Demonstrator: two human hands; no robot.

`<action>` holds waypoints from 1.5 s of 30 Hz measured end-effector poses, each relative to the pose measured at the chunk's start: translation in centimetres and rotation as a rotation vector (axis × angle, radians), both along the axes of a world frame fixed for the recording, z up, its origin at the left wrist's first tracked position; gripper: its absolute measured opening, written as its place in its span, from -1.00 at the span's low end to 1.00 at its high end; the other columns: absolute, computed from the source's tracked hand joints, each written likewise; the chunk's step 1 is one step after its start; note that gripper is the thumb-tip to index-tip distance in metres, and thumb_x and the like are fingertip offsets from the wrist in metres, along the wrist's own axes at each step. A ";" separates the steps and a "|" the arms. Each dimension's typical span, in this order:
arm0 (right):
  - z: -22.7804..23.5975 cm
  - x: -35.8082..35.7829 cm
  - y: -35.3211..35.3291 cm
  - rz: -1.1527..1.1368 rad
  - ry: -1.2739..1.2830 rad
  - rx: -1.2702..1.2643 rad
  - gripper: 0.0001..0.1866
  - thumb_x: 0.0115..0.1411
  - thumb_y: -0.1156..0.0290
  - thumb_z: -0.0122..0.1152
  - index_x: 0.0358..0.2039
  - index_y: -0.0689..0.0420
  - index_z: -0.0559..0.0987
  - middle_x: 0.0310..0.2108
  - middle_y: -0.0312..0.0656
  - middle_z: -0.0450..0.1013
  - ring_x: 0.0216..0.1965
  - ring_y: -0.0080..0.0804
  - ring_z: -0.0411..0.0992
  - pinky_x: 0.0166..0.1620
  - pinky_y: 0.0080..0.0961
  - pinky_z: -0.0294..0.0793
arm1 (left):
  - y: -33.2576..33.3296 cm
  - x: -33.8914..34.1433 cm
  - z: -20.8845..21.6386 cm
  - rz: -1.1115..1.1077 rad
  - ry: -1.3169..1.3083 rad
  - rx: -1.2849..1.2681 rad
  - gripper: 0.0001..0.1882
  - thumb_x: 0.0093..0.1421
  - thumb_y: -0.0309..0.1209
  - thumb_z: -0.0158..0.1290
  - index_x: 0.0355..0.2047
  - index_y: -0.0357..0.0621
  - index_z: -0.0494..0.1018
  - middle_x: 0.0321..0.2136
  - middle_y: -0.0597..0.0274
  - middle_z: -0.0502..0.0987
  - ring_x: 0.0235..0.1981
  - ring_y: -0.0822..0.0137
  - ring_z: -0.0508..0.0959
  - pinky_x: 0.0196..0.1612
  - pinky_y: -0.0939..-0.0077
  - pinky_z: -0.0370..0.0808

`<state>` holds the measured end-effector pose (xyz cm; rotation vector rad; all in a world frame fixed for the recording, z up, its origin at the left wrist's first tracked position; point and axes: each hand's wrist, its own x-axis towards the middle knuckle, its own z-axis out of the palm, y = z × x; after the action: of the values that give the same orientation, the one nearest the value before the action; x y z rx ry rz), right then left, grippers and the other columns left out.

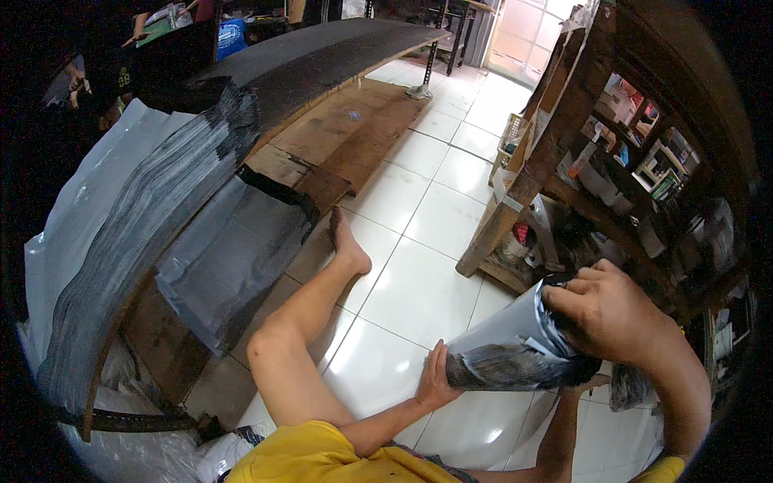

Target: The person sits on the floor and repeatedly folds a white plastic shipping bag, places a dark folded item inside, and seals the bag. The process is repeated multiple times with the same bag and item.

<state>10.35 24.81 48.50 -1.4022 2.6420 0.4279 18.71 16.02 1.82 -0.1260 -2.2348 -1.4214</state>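
Note:
My right hand [616, 310] is curled over the right end of a rolled bundle of thin grey plastic sheets [507, 322]. The bundle's lower side is black and streaked, and its right end is ragged with loose layers. My left hand [439, 382] presses against its left end from below, fingers together. What my right fingertips grip inside the roll is hidden. The bundle is held above the floor, over my bent right leg.
A long curved bench [322, 60] on the left carries fanned grey sheets [153, 185]. Another grey sheet stack [241, 241] hangs over a lower wooden board [354, 129]. A dark wooden rack [523, 189] with cluttered shelves stands on the right. White floor tiles [435, 209] lie between.

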 end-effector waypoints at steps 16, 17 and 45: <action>-2.0 -1.8 0.8 0.076 -0.033 0.034 -0.61 0.23 0.42 0.02 0.08 -0.10 0.38 -0.45 -0.11 0.47 -0.42 -0.08 0.59 -0.42 -0.19 0.62 | 0.7 -0.7 -1.0 -0.032 -0.061 0.002 0.29 -0.11 -0.20 0.47 0.40 -0.35 -0.20 0.34 -0.51 -0.01 0.33 -0.44 0.11 0.37 -0.18 0.11; -2.4 -2.2 0.6 0.085 -0.042 -0.012 -0.58 0.22 0.43 0.03 0.11 -0.10 0.36 -0.43 -0.07 0.48 -0.43 -0.02 0.59 -0.44 -0.17 0.62 | 0.6 -0.4 -0.1 0.014 -0.054 0.048 0.28 -0.10 -0.23 0.47 0.40 -0.35 -0.20 0.33 -0.52 0.00 0.32 -0.47 0.13 0.36 -0.21 0.12; -3.9 -5.1 3.6 -0.456 -0.117 -0.213 -0.49 -0.01 0.68 0.28 -0.06 0.21 0.29 -0.32 0.16 0.55 -0.18 0.16 0.56 -0.17 -0.10 0.55 | 0.0 -2.7 0.6 -0.124 -0.073 -0.094 0.19 -0.11 -0.31 0.47 0.37 -0.35 -0.08 0.19 -0.29 0.21 0.20 -0.28 0.29 0.24 -0.01 0.29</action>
<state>5.22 28.37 44.57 -0.7885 2.8515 0.0132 15.98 16.06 2.42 -0.2521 -2.3918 -1.4046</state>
